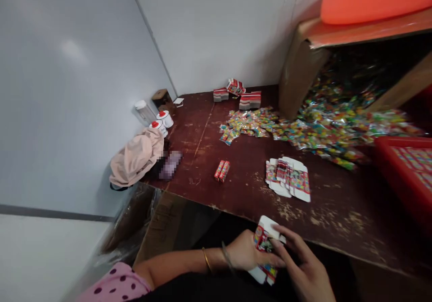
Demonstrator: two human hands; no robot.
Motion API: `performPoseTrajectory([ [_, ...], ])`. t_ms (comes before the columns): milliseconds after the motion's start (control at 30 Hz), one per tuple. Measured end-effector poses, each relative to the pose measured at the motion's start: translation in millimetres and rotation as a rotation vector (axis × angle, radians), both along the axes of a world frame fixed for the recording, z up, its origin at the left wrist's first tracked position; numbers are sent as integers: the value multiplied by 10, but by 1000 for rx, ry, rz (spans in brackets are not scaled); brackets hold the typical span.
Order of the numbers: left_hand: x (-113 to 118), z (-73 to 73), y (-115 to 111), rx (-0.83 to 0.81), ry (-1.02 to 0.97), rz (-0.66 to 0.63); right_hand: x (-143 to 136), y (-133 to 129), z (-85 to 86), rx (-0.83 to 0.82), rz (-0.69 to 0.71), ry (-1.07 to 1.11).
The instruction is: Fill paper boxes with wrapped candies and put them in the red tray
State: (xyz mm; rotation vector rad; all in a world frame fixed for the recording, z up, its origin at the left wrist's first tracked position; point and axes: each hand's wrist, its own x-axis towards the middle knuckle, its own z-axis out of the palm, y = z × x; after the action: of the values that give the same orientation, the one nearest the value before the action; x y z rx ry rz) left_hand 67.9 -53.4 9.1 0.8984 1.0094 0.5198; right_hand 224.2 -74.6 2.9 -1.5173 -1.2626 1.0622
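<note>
My left hand point(243, 250) grips a small printed candy box point(263, 238), red and multicoloured with white end flaps, just off the table's front edge. Fingers of my right hand point(303, 261) rest against the upper flap and face of this box; whether they also pinch it cannot be made out. Beyond the hands, a fanned stack of flattened boxes point(290, 178) in the same print lies on the table. Two small red filled boxes point(222, 170) lie side by side to the left of that stack.
Wrapped candies point(313, 128) spill from a cardboard box point(292, 72) across the dark red table point(199, 158). At right is a red tray point(388, 167) of packed boxes. Card bundles point(250, 100) stand by the wall. A pink cloth bag point(137, 158) and white mugs point(164, 119) are left.
</note>
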Motion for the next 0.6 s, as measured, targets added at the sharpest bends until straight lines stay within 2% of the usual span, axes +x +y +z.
performPoseTrajectory([
  [67,-39,16,-27,117,6,12,-31,-112,-30,-40,-95,33],
  [167,-130,100,-61,307,39,63,-80,-302,40,-112,-131,130],
  [233,-175,145,-77,383,34,23,-129,-433,96,-130,-180,210],
  [300,-191,159,-92,438,27,-70,-177,-547,119,-116,-249,281],
  [367,-189,150,-112,463,45,-148,-204,-635,108,-99,-290,304],
  [433,-188,135,-139,450,75,-166,-208,-693,86,-87,-295,263],
  [600,-280,168,-225,331,80,-178,-190,-732,121,-110,-155,215],
])
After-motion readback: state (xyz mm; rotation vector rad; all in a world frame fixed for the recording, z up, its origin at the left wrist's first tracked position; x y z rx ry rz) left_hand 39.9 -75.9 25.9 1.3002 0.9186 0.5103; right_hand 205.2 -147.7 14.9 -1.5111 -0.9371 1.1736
